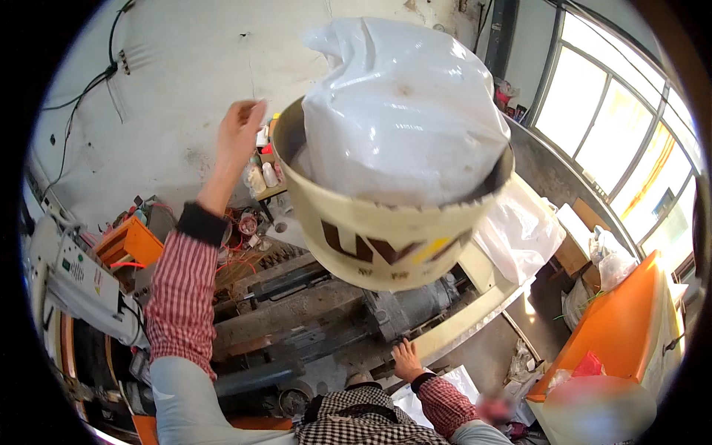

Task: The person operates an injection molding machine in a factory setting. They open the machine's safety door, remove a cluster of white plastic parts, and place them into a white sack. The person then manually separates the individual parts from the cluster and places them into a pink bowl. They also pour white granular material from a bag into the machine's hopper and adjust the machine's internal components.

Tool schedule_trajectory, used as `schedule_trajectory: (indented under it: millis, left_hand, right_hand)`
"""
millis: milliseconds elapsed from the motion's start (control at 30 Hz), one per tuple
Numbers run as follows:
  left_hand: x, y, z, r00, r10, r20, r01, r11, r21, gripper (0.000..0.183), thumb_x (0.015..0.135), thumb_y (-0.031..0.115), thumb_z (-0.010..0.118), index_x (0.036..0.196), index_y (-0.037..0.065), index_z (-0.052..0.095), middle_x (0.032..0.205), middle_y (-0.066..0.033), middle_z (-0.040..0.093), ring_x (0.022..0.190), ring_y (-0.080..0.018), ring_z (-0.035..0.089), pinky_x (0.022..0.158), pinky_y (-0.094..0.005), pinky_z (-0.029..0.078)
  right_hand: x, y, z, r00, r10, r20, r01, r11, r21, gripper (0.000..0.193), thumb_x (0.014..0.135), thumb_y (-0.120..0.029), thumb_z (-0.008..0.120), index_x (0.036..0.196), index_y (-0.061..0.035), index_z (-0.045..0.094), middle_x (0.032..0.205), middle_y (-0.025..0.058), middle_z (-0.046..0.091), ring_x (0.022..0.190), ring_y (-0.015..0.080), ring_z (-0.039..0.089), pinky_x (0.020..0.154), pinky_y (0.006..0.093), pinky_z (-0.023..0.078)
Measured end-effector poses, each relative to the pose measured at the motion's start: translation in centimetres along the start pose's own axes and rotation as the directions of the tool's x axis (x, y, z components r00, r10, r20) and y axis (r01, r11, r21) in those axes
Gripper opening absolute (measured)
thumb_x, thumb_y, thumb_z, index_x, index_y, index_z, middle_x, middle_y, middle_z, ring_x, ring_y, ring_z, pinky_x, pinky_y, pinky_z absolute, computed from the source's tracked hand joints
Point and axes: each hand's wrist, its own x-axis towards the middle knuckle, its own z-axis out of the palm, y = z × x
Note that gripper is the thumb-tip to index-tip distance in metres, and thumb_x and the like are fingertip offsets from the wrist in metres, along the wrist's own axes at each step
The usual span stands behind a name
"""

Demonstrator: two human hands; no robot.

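Note:
A large cream round hopper (356, 248) with a dark and yellow printed marking stands in front of me. A bulging white plastic bag (400, 111) fills its mouth and rises above the rim. My left hand (241, 127) is raised just left of the rim, apart from it. Its fingers are loosely bent, with nothing visible in them. Low down, my right hand (407, 362) rests with fingers spread at the near end of a cream machine rail (437, 330). Below the hopper lies the machine's dark, greasy metal body (297, 326) with cylinders and bars.
On the left stand a white machine unit (93, 285) and an orange bin (141, 241). Bottles (256, 178) sit on a small table behind my left arm. To the right are a white plastic sheet (523, 230), an orange panel (608, 334), and windows (615, 111) along the wall.

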Motion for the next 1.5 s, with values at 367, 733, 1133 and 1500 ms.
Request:
schedule_trajectory:
  millis: [367,733,1133,1500]
  left_hand:
    - [18.9,-1.2,11.5,0.771,-0.357,0.528,0.589,0.715,-0.377,0.075,0.074,0.053,0.066,0.115,-0.006,0.046,0.102,-0.0128,0.054,0.098,-0.0227,0.052,0.087,-0.0345,0.041]
    - [16.9,3.5,5.1,0.932,0.142,0.334,0.178,0.623,-0.761,0.036,0.089,0.009,0.054,0.122,-0.001,0.045,0.117,-0.0063,0.054,0.108,-0.0154,0.049,0.095,-0.0318,0.036]
    - [21.2,10.2,-3.0,0.962,0.208,0.177,-0.087,0.847,-0.525,0.029,0.09,0.026,0.053,0.108,0.003,0.057,0.1,-0.0014,0.059,0.092,-0.0104,0.052,0.082,-0.0275,0.038]
    - [29.8,16.5,-1.9,0.866,0.455,0.206,-0.359,0.854,-0.376,0.037,0.09,0.032,0.052,0.112,0.002,0.054,0.101,-0.0057,0.058,0.099,-0.0123,0.051,0.083,-0.029,0.042]
  right_hand:
    - [-1.7,11.0,-30.4,0.352,0.574,-0.739,-0.091,0.807,0.583,0.008,0.085,-0.001,0.05,0.087,0.0005,0.058,0.073,0.0115,0.062,0.066,0.0169,0.06,0.061,0.0269,0.046]
    - [9.5,13.7,-66.1,0.601,0.456,-0.656,0.281,0.647,0.708,0.066,0.086,-0.042,0.056,0.129,0.0034,0.036,0.125,0.0176,0.045,0.115,0.0261,0.046,0.093,0.0324,0.041]
    - [6.9,6.1,-82.9,0.118,0.311,-0.943,0.646,0.697,0.311,0.045,0.083,-0.027,0.062,0.118,-0.0027,0.046,0.089,0.0096,0.059,0.081,0.0145,0.052,0.072,0.0272,0.041]
    - [0.9,3.9,-87.1,0.266,0.06,-0.962,0.861,0.435,0.265,0.047,0.09,-0.029,0.048,0.113,0.0124,0.049,0.102,0.0178,0.06,0.096,0.0234,0.058,0.086,0.035,0.045]
